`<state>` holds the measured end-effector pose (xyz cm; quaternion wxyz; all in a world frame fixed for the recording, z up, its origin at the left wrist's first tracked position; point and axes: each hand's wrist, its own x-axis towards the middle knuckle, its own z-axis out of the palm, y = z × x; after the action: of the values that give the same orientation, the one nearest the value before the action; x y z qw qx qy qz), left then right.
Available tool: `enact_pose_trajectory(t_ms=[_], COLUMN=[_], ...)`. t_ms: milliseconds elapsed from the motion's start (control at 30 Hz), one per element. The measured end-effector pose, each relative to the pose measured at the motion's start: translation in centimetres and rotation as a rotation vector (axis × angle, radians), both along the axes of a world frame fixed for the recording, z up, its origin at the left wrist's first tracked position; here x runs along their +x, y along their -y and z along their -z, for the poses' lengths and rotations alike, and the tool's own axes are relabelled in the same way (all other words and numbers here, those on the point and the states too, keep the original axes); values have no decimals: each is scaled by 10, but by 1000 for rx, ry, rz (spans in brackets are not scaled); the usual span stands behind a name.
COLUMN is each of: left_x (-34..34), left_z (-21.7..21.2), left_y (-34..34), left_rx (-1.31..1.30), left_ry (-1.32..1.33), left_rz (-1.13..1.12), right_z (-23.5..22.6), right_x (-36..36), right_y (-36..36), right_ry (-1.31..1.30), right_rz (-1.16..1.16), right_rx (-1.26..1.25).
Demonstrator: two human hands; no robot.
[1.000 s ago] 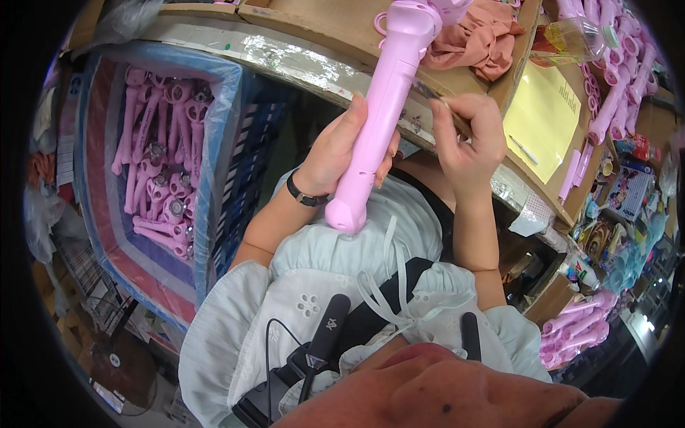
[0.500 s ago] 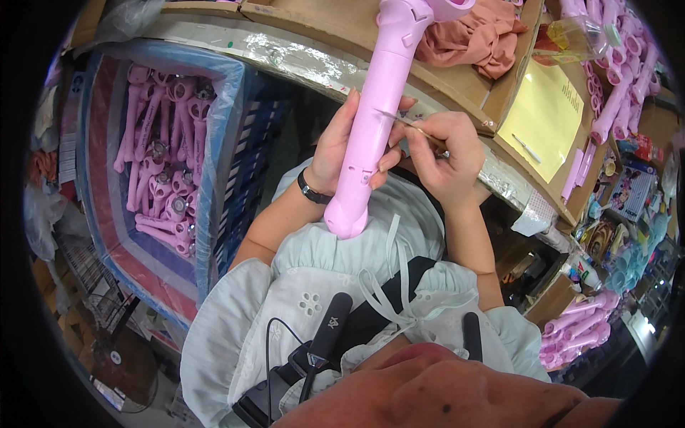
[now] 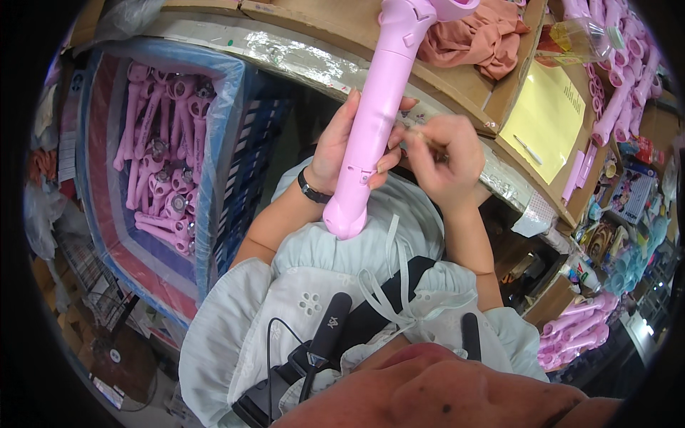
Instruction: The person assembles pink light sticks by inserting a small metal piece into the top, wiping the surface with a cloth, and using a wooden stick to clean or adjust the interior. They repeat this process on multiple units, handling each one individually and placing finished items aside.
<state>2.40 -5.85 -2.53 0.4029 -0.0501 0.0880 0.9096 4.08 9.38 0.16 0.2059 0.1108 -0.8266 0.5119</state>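
Observation:
A long pink plastic tube-shaped casing (image 3: pixel 374 107), ringed at its far end, is tilted across my lap. Its near tip rests against my pale green clothing. My left hand (image 3: pixel 334 143), with a black watch on the wrist, wraps round the casing from the left, and its fingertips show on the right side. Just right of the tube, my right hand (image 3: pixel 451 153) is closed in a pinch on a small thin-bladed knife. The blade is smeared by motion and hard to see, close to the left fingertips; whether it touches the tube I cannot tell.
To the left stands a blue crate (image 3: pixel 232 93) lined with plastic film, holding several pink parts. Ahead, a cardboard-covered bench carries an orange cloth (image 3: pixel 474 36), a yellow sheet (image 3: pixel 546 114), a white pen (image 3: pixel 528 149) and a clear bottle (image 3: pixel 574 39). More pink parts (image 3: pixel 581 317) lie at the right.
My right hand has shifted slightly, and the knife blade has drawn back from the tube's surface and blurred. The casing and my left hand stay almost still.

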Motion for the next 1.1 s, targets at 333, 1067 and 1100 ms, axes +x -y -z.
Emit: enact_pose_trajectory(t_ms=[333, 1067, 1100], left_x=[5, 6, 7], left_z=[-3, 36, 40], left_y=[6, 9, 9], left_rx=[-807, -27, 8], left_ry=[-475, -153, -151], left_rz=[32, -52, -43], right_z=[21, 46, 45], right_x=[18, 43, 43], right_y=[-67, -88, -88], right_ry=[-226, -118, -129], right_rz=[342, 461, 460], right_rx=[388, 870, 866])
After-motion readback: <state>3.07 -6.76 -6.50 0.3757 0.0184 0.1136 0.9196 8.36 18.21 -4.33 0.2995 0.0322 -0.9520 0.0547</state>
